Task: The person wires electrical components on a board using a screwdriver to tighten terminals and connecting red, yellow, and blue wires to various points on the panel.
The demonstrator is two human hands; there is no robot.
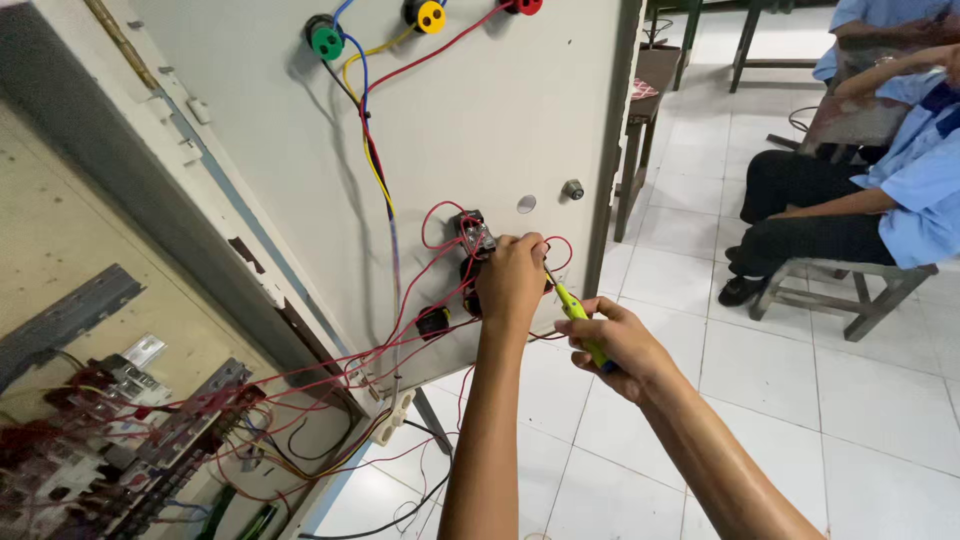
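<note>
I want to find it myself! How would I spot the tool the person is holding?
Look at the big pale cabinet door hanging open, with red wires running across it. Near its lower edge two hands meet; the right hand holds a thin screwdriver. Its bright yellow-green handle sets it apart from the red wires and black parts around it.

Bright, even daylight fills the view. The pale door (470, 130) is evenly lit, and the wires (375, 150) cast soft shadows to their left on it. The white floor (800, 390) shines with mild glare at upper right. The cabinet (90, 400) at lower left sits dimmer. Wide-angle distortion bends the door's edges and stretches the forearms toward the bottom. Focus is sharp at the hands (512, 280); the corners are slightly soft.
</note>
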